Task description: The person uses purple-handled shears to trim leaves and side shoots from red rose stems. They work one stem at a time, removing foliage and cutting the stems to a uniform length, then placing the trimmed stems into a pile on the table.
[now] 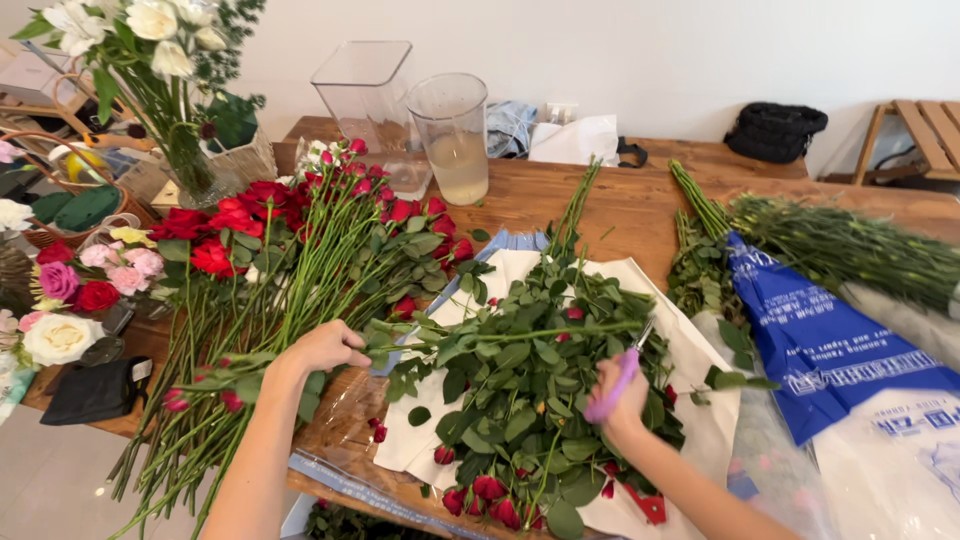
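My left hand (322,349) is closed around one long green rose stem (500,337) that stretches to the right across a heap of leafy red roses (510,400) lying on white paper (700,400). My right hand (620,392) grips purple-handled scissors (622,375), their blades at the stem's right end. A large pile of trimmed red roses (290,250) lies to the left on the wooden table (620,205).
A clear plastic measuring jug (453,135) and a clear square vase (366,95) stand at the back. White flowers in a glass vase (165,80) and mixed blooms (70,290) sit left. A blue-and-white wrapper (830,350) with green stems (840,240) lies right. A black bag (775,130) rests behind.
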